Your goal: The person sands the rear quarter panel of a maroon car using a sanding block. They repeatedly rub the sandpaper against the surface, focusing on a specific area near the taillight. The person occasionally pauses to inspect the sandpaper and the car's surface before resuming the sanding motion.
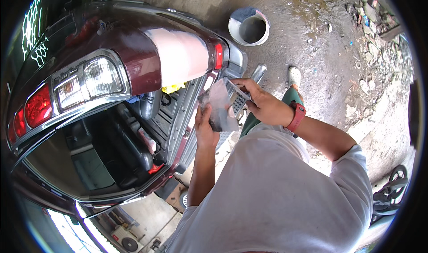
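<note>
Both hands hold stuff just beside the maroon car [133, 52]: left hand [205, 126] grips a grey abrasive sheet [218, 108], right hand [263, 103] pinches a perforated sanding block [238, 99]. I'd line edges up square, sheet taut.

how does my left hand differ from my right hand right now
The left hand comes up from below, gripping the lower part of the grey sheet; the right hand reaches in from the side, pinching its upper edge. The right arm wears a red wristband; the left wrist is bare. Both are closed on that sheet beside the maroon car.
</note>
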The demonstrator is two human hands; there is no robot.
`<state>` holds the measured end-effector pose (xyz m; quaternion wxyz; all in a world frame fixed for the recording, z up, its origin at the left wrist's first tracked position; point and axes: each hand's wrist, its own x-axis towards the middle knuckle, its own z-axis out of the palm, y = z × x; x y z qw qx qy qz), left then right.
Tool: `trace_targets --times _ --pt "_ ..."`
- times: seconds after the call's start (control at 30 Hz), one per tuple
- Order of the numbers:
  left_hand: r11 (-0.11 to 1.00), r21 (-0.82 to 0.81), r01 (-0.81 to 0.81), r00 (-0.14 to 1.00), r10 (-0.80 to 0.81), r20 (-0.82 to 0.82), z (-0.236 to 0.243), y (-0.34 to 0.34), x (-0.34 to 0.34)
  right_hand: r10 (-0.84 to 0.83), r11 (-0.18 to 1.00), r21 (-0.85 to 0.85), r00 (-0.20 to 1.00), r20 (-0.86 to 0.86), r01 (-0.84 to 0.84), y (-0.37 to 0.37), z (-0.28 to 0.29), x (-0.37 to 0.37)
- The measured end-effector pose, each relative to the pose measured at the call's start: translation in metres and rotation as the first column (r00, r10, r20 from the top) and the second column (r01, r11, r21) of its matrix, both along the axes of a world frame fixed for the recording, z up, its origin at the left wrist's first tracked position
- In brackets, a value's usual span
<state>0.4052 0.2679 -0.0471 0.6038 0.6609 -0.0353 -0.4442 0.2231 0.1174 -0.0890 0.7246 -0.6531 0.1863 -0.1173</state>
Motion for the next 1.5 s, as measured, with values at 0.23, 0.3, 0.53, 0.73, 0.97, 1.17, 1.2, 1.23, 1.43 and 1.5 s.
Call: trace_targets --times 0.23,0.3,0.53,0.73,0.97,1.17,1.2,1.23,1.43,1.5 --pt "0.987 0.03 -0.157 0.852 0.119 0.509 0.023 -0.058 -0.021 -0.188 0.083 0.992 0.979 -0.081 0.098 -0.034 0.005 -0.01" --pt "0.973 -0.003 -0.23 0.784 0.187 0.592 0.034 -0.072 -0.033 0.184 0.78 0.607 0.983 0.009 -0.152 -0.058 0.016 -0.019" --pt "0.92 0.39 0.038 0.681 -0.31 0.663 0.05 -0.075 -0.046 -0.188 0.744 -0.641 0.98 0.066 0.186 -0.082 0.013 0.0" --pt "0.968 0.137 -0.209 0.61 0.019 0.792 0.054 -0.071 -0.047 0.1 0.717 -0.697 0.988 0.121 0.013 -0.053 0.003 0.0" --pt "0.944 -0.259 -0.203 0.482 0.327 0.813 0.163 -0.105 0.021 -0.099 0.848 0.529 0.989 0.113 0.025 -0.145 -0.075 0.049" --pt "0.951 -0.268 -0.157 0.453 0.31 0.836 0.228 -0.119 0.083 -0.037 0.888 0.459 0.997 0.073 0.0 -0.187 -0.079 0.142" --pt "0.954 -0.261 -0.15 0.474 0.301 0.828 0.231 -0.119 0.096 0.011 0.953 0.296 0.984 0.178 -0.064 -0.193 -0.087 0.161" --pt "0.955 -0.254 -0.156 0.49 0.298 0.819 0.232 -0.116 0.104 0.046 0.975 0.207 0.989 0.139 -0.074 -0.195 -0.08 0.173" --pt "0.939 -0.245 -0.243 0.534 0.34 0.774 0.219 -0.113 0.125 0.07 0.998 -0.008 0.995 0.068 -0.07 -0.192 -0.056 0.211" --pt "0.944 -0.244 -0.223 0.547 0.329 0.77 0.22 -0.111 0.131 0.014 1.0 -0.023 0.995 0.099 -0.012 -0.18 -0.061 0.216"
